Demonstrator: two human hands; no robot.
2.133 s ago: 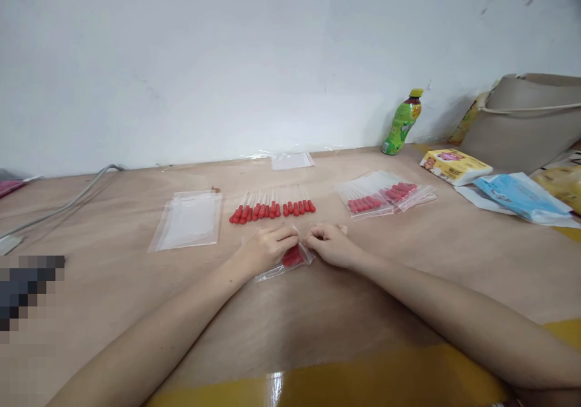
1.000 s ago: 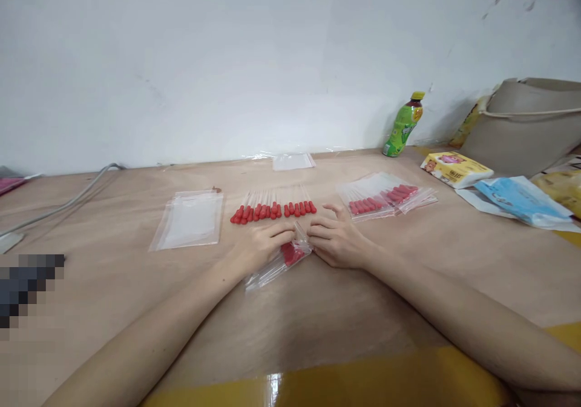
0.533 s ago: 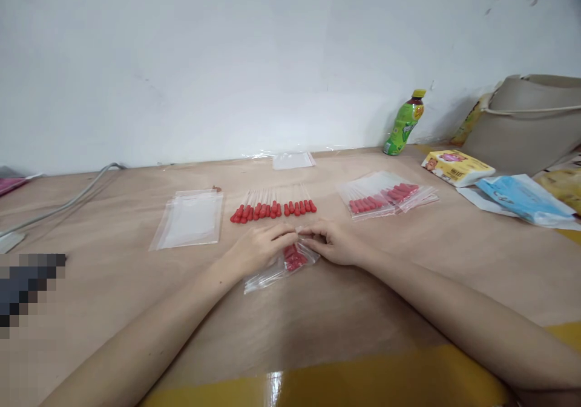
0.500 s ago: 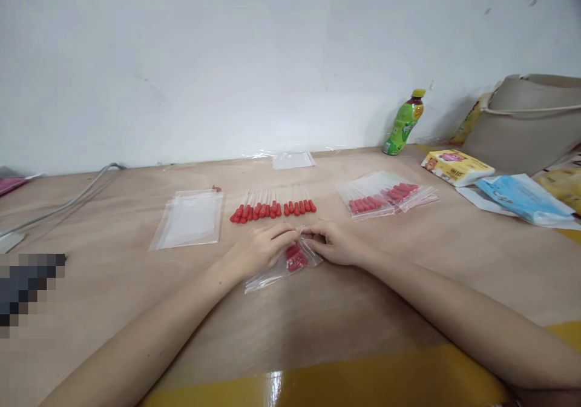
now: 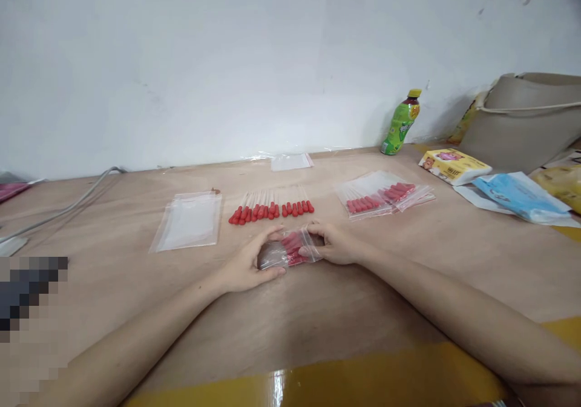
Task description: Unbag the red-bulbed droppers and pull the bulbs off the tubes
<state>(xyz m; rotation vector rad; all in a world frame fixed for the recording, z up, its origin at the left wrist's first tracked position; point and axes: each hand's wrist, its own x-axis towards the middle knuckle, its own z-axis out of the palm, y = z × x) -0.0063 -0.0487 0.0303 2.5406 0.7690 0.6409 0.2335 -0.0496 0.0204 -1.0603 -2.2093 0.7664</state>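
A small clear zip bag [image 5: 290,251] with several red-bulbed droppers inside lies low over the table between my hands. My left hand [image 5: 247,263] curves round its left end, thumb at the near edge and fingers at the far edge. My right hand [image 5: 338,243] pinches the right end, with a finger and thumb on the plastic. Just beyond my hands lies a row of loose droppers [image 5: 271,209], their red bulbs towards me and thin clear stems pointing away. To the left is a stack of flat clear bags [image 5: 187,220]; filled bags [image 5: 380,196] with red-bulbed droppers lie right.
Against the wall are another clear bag [image 5: 290,162] and a green drink bottle [image 5: 402,125]. A yellow tissue pack [image 5: 455,166], a blue-and-white pack [image 5: 521,195] and a grey bag [image 5: 531,122] stand right. A grey cable [image 5: 79,198] and a blurred-out dark object [image 5: 27,292] are left.
My left hand has shifted from over the bag to its left end, thumb and fingers now spread apart. The bag lies straighter, and more of its red bulbs show. My right hand has stayed put.
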